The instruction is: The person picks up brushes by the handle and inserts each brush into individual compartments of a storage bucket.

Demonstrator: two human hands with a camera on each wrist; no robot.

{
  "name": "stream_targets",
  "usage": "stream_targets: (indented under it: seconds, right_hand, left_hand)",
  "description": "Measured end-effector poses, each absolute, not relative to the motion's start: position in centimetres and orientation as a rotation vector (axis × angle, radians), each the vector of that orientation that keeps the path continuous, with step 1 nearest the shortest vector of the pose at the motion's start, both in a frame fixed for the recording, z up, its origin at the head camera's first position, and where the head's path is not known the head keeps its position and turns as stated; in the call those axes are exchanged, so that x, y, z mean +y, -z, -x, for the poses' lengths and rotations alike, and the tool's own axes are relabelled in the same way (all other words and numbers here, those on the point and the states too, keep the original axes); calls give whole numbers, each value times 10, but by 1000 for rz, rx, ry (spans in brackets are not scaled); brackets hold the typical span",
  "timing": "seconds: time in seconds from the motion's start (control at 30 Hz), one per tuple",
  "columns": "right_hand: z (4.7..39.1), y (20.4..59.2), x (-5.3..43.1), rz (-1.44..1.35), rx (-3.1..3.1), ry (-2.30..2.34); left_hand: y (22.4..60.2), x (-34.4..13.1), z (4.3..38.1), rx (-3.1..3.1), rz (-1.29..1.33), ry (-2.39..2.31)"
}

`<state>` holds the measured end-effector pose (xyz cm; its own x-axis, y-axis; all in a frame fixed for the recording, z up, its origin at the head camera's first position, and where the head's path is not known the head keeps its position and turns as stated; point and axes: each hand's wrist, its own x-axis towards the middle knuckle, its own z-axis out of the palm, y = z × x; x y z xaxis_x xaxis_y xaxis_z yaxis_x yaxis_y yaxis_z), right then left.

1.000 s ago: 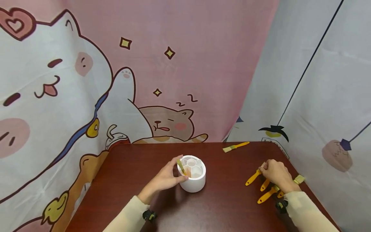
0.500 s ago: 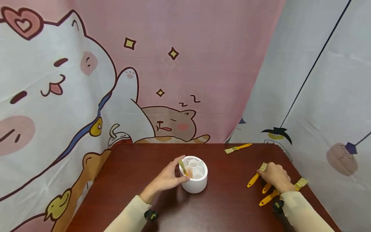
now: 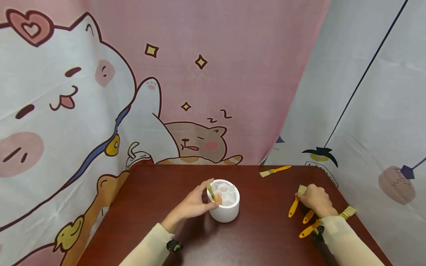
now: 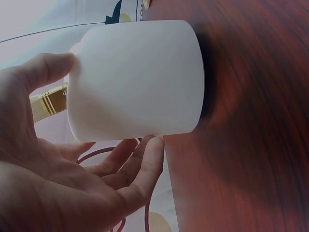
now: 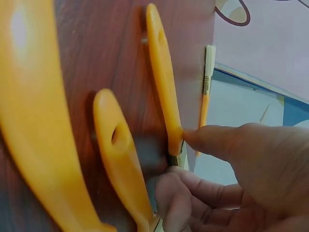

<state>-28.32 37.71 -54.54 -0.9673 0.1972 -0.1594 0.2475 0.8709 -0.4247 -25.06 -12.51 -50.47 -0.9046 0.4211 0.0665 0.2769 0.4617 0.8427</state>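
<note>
Left: my left hand (image 3: 191,203) gripped the white holder (image 3: 224,213), thumb at rim, presumably to steady it | Centre: holder stood upright on the table (image 3: 263,236), an upturned brush (image 3: 210,191) inside | Right: my right hand (image 3: 315,200) pinched a yellow-handled brush (image 3: 293,208) near its ferrule, apparently leaving the handle's end free

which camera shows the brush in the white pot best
The head view: it looks into the pot, where the brush leans bristles up. The left wrist shows only its bristle end, past the pot; the right wrist, none of it.
</note>
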Motion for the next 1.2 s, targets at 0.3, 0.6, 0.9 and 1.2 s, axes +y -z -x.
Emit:
stream_targets:
  seconds: [0.3, 0.6, 0.9, 1.2]
  right_hand:
    - [296, 549, 368, -358, 2971, 702]
    - [296, 553, 362, -345, 2976, 769]
    - [282, 553, 356, -252, 3027, 835]
    - [277, 540, 346, -159, 3084, 888]
  left_hand:
    - [505, -124, 251, 2546, -620, -1435]
    - [505, -125, 251, 2506, -638, -1438]
    - [508, -128, 253, 2504, -648, -1429]
    - [509, -127, 254, 2522, -651, -1434]
